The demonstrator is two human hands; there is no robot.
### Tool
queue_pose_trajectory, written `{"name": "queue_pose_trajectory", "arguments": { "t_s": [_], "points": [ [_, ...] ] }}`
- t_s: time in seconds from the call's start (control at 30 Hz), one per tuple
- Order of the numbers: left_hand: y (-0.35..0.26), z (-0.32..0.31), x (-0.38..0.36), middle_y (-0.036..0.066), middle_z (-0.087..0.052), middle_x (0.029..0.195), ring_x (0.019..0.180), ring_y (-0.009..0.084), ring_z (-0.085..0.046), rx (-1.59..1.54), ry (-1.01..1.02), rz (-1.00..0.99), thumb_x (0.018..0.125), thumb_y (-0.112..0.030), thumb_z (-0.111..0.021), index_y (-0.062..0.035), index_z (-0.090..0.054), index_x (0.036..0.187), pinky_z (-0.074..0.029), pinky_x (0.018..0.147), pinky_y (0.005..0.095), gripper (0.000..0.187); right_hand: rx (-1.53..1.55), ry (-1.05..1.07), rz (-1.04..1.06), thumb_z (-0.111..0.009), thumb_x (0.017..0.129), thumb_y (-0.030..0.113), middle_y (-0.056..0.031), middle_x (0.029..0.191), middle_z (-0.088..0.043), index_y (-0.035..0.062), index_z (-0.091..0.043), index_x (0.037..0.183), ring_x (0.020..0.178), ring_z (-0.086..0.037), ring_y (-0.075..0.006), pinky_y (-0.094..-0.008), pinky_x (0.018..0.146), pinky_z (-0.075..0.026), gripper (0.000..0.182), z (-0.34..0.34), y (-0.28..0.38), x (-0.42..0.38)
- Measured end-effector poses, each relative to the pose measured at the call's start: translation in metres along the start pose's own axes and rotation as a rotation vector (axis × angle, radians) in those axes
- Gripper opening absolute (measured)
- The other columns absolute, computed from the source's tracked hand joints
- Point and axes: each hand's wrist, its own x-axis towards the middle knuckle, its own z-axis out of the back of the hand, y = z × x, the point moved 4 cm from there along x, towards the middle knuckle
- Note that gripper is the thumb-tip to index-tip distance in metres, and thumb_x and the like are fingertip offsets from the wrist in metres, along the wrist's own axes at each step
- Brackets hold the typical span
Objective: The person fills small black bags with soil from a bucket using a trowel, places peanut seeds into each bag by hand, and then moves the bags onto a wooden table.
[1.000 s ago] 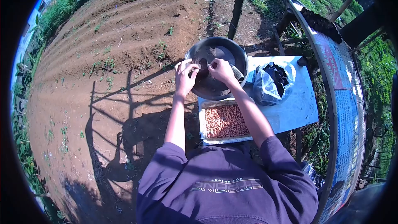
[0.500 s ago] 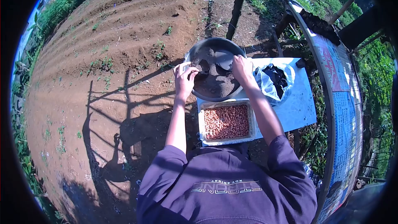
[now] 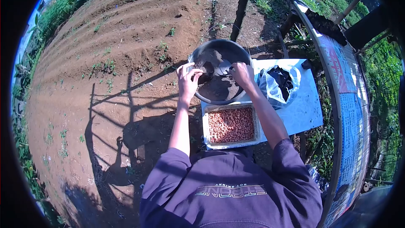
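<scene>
Grey scoop (image 3: pixel 222 68) gripped in right hand (image 3: pixel 242 75), now nearer black bag (image 3: pixel 206 77), pinched by left hand (image 3: pixel 188 80)

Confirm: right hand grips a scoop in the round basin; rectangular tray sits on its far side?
No, the tray is on the near side of the basin, as the head view shows. The right hand does grip a scoop.

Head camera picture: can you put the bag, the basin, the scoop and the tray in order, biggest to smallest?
1. Basin
2. Tray, a bit smaller
3. Bag
4. Scoop: only its blade shows clearly, but that looks much the smallest.
</scene>
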Motion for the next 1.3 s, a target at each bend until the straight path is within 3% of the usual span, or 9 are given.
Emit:
{"name": "queue_pose_trajectory", "arguments": {
  "t_s": [0.03,0.13,0.17,0.27,0.37,0.5,0.83,1.1,1.3],
  "points": [
    [0.001,0.000,0.000,0.005,-0.062,0.119,0.118,0.0299,-0.052,0.000,0.003,0.005,0.080,-0.018,-0.081,-0.0172,-0.077,0.092,-0.044,0.100,0.0433,0.013,-0.113,0.124,-0.120,-0.070,0.079,0.015,-0.0224,0.079,-0.070,0.0006,-0.073,0.075,0.074,-0.071,-0.0400,-0.0471,0.062,-0.056,0.015,-0.001,-0.004,0.001],
    [0.003,0.001,0.001,0.005,-0.061,0.119,0.119,0.0297,-0.051,0.009,0.004,0.011,0.079,-0.018,-0.081,-0.0174,-0.077,0.091,-0.044,0.100,0.0433,0.012,-0.253,0.114,-0.081,-0.065,0.080,0.013,-0.0199,0.078,-0.071,0.0030,-0.073,0.073,0.073,-0.073,-0.0362,-0.0461,0.061,-0.057,0.014,0.014,0.000,0.006],
    [0.004,0.002,0.000,0.005,-0.061,0.119,0.119,0.0297,-0.051,0.014,0.004,0.012,0.079,-0.019,-0.081,-0.0174,-0.077,0.091,-0.044,0.100,0.0432,0.012,-0.360,0.258,-0.158,-0.072,0.084,0.027,-0.0132,0.086,-0.073,0.0070,-0.075,0.088,0.082,-0.072,-0.0322,-0.0447,0.072,-0.058,0.021,0.014,-0.005,0.009],
    [0.002,0.001,0.001,0.004,-0.061,0.119,0.119,0.0297,-0.051,0.014,0.006,0.024,0.079,-0.019,-0.082,-0.0179,-0.077,0.091,-0.045,0.100,0.0433,0.013,-0.388,0.236,-0.183,-0.074,0.083,0.027,-0.0137,0.088,-0.074,0.0099,-0.077,0.093,0.085,-0.072,-0.0319,-0.0439,0.075,-0.058,0.020,0.034,-0.003,0.012],
    [0.000,0.001,0.000,0.004,-0.061,0.119,0.119,0.0297,-0.051,0.001,0.002,0.024,0.079,-0.019,-0.082,-0.0183,-0.077,0.091,-0.045,0.100,0.0434,0.013,-0.179,0.061,-0.117,-0.073,0.078,0.021,-0.0159,0.083,-0.074,0.0109,-0.079,0.090,0.079,-0.073,-0.0331,-0.0434,0.074,-0.059,0.017,0.059,-0.005,0.010],
    [0.002,0.000,0.001,0.005,-0.060,0.119,0.119,0.0303,-0.051,0.023,0.003,0.034,0.079,-0.020,-0.082,-0.0189,-0.077,0.092,-0.044,0.100,0.0437,0.014,-0.049,0.130,-0.181,-0.080,0.074,0.033,-0.0169,0.087,-0.074,0.0149,-0.080,0.101,0.082,-0.072,-0.0342,-0.0428,0.077,-0.058,0.033,0.073,-0.022,0.014],
    [0.004,0.001,0.008,0.007,-0.058,0.120,0.119,0.0319,-0.049,0.046,0.021,-0.001,0.079,-0.019,-0.081,-0.0181,-0.076,0.096,-0.045,0.101,0.0446,0.018,-0.065,0.317,-0.130,-0.081,0.073,0.036,-0.0137,0.090,-0.075,0.0201,-0.080,0.104,0.085,-0.073,-0.0312,-0.0406,0.081,-0.057,0.034,0.136,0.006,0.040],
    [0.015,0.000,0.011,0.008,-0.058,0.120,0.120,0.0326,-0.048,0.055,0.025,-0.019,0.081,-0.018,-0.079,-0.0204,-0.075,0.099,-0.043,0.101,0.0446,0.019,-0.111,0.443,-0.043,-0.081,0.071,0.036,-0.0109,0.095,-0.076,0.0206,-0.080,0.102,0.091,-0.072,-0.0295,-0.0394,0.085,-0.056,0.035,0.144,0.027,0.055],
    [0.010,0.005,0.011,0.009,-0.058,0.120,0.120,0.0331,-0.048,0.035,0.036,0.015,0.084,-0.016,-0.076,-0.0201,-0.076,0.098,-0.043,0.102,0.0452,0.015,-0.162,0.509,0.018,-0.083,0.070,0.039,-0.0120,0.089,-0.075,0.0181,-0.080,0.101,0.086,-0.072,-0.0298,-0.0405,0.080,-0.056,0.038,0.146,0.040,0.058]
  ]
}}
